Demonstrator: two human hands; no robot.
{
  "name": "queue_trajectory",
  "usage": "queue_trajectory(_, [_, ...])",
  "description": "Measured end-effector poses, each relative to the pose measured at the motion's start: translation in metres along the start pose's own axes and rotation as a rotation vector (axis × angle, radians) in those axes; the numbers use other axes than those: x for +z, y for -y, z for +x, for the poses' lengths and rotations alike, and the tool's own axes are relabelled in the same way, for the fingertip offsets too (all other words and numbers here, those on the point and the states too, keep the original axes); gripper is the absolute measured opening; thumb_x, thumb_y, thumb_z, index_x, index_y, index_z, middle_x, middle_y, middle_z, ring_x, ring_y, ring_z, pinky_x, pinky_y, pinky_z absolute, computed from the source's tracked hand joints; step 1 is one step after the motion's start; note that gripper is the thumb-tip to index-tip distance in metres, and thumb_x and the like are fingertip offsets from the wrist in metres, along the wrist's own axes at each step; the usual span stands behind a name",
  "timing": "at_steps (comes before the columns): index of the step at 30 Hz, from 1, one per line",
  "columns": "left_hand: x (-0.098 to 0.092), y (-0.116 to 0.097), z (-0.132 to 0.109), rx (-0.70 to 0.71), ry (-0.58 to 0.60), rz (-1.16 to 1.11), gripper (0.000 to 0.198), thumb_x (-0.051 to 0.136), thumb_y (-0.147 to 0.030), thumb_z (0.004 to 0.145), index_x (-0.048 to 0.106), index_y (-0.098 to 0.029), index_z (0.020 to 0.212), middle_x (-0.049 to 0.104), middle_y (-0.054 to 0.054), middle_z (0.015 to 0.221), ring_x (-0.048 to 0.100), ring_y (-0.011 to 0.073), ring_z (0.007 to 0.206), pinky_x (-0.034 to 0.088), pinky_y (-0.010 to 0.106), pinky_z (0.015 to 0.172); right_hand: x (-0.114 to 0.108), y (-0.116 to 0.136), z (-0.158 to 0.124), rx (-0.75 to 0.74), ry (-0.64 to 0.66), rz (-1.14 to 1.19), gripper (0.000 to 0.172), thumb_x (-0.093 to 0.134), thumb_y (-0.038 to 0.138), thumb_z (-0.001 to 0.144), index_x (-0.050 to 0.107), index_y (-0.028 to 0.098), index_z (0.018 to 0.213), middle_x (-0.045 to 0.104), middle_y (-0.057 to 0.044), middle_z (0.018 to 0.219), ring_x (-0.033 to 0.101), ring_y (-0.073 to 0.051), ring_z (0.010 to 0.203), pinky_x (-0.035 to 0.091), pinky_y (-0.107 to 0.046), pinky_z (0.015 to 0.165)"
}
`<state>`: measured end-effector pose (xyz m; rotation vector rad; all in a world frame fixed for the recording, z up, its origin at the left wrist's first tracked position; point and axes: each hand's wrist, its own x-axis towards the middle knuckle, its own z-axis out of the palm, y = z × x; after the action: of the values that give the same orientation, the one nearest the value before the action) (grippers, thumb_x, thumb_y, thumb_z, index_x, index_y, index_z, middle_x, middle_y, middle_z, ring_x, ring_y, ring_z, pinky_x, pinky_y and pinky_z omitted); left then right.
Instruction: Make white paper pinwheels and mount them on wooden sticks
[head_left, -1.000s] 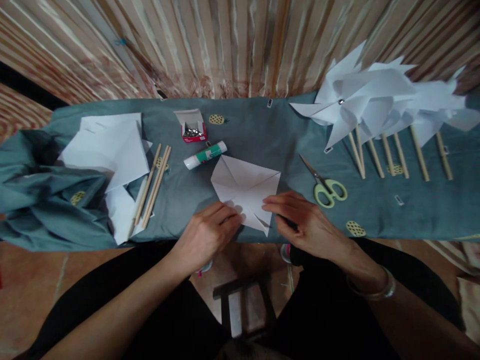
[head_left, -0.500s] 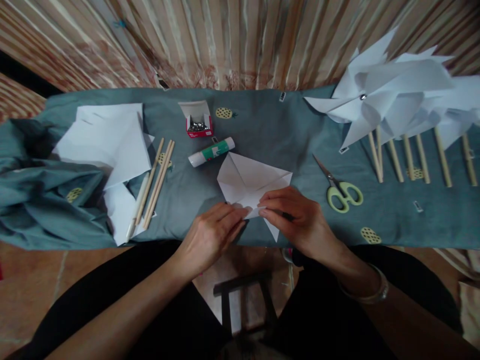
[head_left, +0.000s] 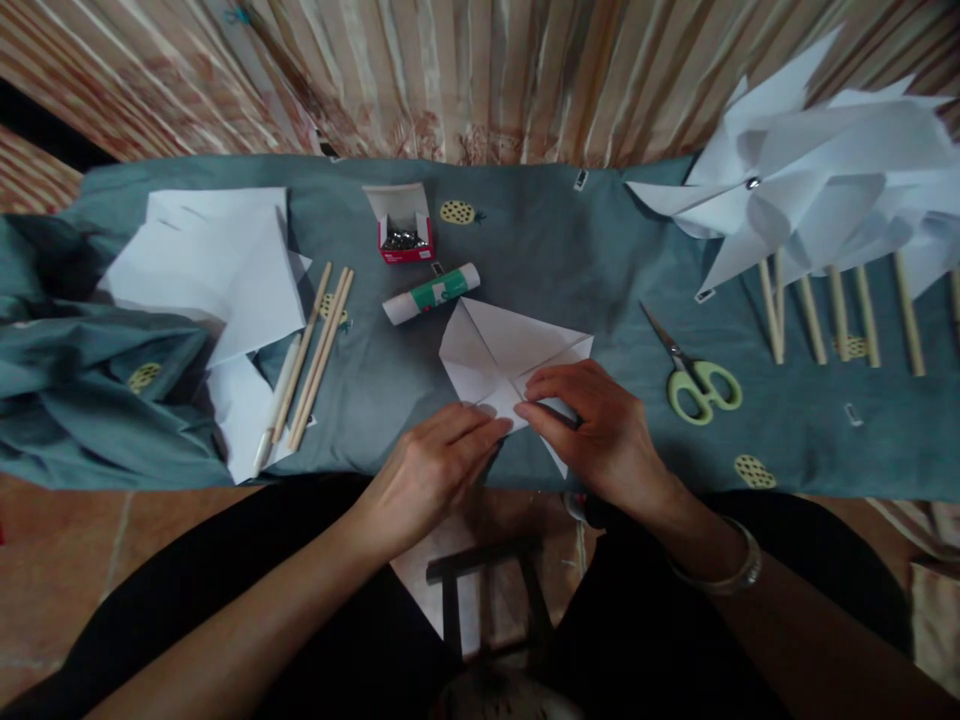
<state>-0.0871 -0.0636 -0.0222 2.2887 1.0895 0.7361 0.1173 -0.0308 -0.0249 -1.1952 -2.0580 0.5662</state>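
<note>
Grey-green cloth was spread under the glue stick; on the near side of the glue stick, slightly rightward, lay the white paper; left hand pinched its near edge; right hand, nearer to its centre, held it narrowly.

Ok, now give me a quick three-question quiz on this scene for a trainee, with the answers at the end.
1. True or false: the small red box stands with its lid raised.
2. Which lies to the right of the person's right grip? a) the glue stick b) the scissors c) the small red box
3. Fill in the blank: the left grip touches a creased white ____.

Key: 1. True. 2. b, the scissors. 3. Paper.
</note>
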Motion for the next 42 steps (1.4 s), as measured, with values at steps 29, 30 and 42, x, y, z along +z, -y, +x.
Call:
queue_trajectory(29, [-0.0015, 0.0003, 0.0049, -0.062, 0.047, -0.105, 0.024, 0.051, -0.016, 0.096, 0.066, -0.014, 0.115, 0.07, 0.009, 0.1, 0.067, 0.0171, 0.093, 0.059, 0.031, 0.08, 0.0084, -0.0095, -0.0091, -0.131, 0.111, -0.246, 0.03, 0.047, 0.01, 0.093, 0.067, 0.019, 0.114, 0.06, -0.013, 0.128, 0.055, -0.027, 0.116, 0.049, -0.047, 0.099])
queue_trajectory(30, [-0.0014, 0.0002, 0.0047, -0.063, 0.044, -0.103, 0.024, 0.052, -0.016, 0.096, 0.066, -0.014, 0.115, 0.07, 0.009, 0.101, 0.067, 0.0171, 0.093, 0.059, 0.03, 0.08, 0.0087, -0.0098, -0.0091, -0.137, 0.117, -0.254, 0.03, 0.047, 0.011, 0.093, 0.066, 0.019, 0.114, 0.06, -0.013, 0.128, 0.054, -0.027, 0.117, 0.048, -0.047, 0.1])
queue_trajectory(42, [-0.0026, 0.0006, 0.0054, -0.051, 0.036, -0.071, 0.024, 0.052, -0.016, 0.096, 0.067, -0.014, 0.114, 0.07, 0.008, 0.099, 0.068, 0.0161, 0.092, 0.058, 0.028, 0.08, 0.0092, -0.008, -0.0076, -0.164, 0.154, -0.294, 0.031, 0.045, 0.01, 0.093, 0.065, 0.019, 0.116, 0.061, -0.014, 0.127, 0.053, -0.027, 0.113, 0.05, -0.047, 0.098])
